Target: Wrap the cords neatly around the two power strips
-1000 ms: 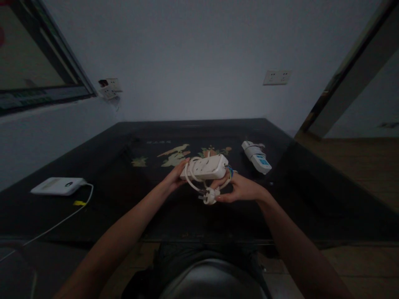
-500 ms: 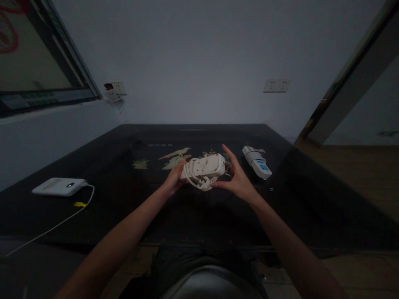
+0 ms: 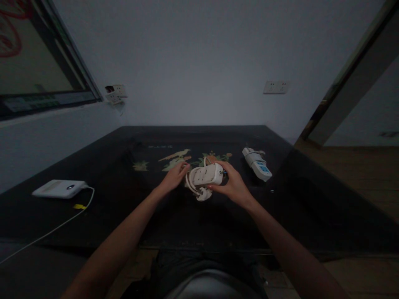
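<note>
The table (image 3: 199, 224) stands before the wall (image 3: 199, 62); over it, a power strip (image 3: 206, 175) sits between the left hand (image 3: 174, 176) and right hand (image 3: 234, 185), its plug (image 3: 204, 194) on the near side; another strip (image 3: 258, 164) lies farther right; a device (image 3: 59, 189) lies far left, its cable (image 3: 67, 220) running frontward; a socket (image 3: 276, 87) sits behind, rightward.

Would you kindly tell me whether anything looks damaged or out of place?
At left, a socket plate hangs askew below a dark opening in the wall. Coloured wires show at the end of the power strip in the right hand, where sheathing is usual.
</note>
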The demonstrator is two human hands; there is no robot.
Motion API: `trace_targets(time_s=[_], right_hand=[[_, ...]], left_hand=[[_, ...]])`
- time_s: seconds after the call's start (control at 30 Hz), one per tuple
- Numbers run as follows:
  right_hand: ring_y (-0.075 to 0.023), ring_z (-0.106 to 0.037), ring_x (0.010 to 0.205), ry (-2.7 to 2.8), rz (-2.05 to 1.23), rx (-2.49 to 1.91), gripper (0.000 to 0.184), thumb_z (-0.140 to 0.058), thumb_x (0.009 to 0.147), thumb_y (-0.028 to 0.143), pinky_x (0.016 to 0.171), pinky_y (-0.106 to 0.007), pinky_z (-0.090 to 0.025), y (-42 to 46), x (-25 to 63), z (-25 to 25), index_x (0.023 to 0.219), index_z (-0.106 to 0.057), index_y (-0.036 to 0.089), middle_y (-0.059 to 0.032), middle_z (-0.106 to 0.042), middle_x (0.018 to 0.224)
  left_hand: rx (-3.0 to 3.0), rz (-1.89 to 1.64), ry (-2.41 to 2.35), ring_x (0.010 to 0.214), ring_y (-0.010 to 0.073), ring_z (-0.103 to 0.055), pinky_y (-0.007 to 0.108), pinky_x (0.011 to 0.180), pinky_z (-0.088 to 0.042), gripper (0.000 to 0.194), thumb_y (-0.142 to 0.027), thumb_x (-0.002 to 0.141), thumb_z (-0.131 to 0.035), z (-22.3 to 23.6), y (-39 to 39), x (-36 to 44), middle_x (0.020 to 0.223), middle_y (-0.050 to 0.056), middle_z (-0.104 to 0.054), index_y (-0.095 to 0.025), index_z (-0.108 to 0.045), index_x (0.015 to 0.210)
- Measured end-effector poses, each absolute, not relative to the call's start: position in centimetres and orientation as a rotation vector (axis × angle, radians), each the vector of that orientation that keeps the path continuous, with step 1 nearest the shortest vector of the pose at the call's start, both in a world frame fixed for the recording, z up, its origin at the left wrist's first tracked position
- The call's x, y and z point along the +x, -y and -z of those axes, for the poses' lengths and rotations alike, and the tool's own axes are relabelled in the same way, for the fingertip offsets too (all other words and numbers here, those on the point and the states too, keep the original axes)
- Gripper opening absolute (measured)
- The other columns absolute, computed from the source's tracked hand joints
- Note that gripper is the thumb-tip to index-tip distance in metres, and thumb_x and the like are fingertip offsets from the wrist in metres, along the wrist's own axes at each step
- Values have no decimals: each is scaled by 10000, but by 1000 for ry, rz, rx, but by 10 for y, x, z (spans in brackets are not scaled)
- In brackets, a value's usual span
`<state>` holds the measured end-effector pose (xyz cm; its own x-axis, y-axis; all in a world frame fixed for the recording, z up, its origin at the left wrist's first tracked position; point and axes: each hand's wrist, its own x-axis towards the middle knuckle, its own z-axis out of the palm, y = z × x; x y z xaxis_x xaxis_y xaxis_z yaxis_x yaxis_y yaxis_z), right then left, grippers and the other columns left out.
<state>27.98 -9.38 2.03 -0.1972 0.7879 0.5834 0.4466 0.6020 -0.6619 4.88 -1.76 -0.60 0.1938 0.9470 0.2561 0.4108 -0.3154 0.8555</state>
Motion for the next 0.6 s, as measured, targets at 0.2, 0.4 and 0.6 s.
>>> trace_targets(time_s=[0.2, 0.4, 0.6], right_hand=[[-296, -565, 1091, 1773, -439, -1035, 647, -804, 626, 368, 936, -458, -437, 89, 279, -16, 1194, -539, 207, -120, -604, 1173], [-295, -577, 1060, 1783, -431, -1053, 609, -790, 642, 368, 913, -457, -450, 93, 276, -17, 1180, -545, 220, -112, -617, 1143], [-291, -570, 1071, 1817, -417, -1021, 615, -795, 644, 359, 910, -434, -451, 95, 274, -17, 1182, -536, 209, -119, -604, 1153]], left_hand=[[1974, -1359, -1286, 832, 201, -632, 312, 792, -470, 289, -435, 895, -482, -51, 86, 39, 890, 48, -680, -194, -639, 928], [1875, -1042, -1297, 732, 187, -634, 291, 685, -486, 290, -359, 749, -700, -23, 147, 64, 813, 22, -682, -209, -630, 986], [1765, -1113, -1357, 658, 180, -618, 266, 602, -459, 315, -362, 723, -722, -1, 140, 90, 772, 19, -687, -201, -647, 983]])
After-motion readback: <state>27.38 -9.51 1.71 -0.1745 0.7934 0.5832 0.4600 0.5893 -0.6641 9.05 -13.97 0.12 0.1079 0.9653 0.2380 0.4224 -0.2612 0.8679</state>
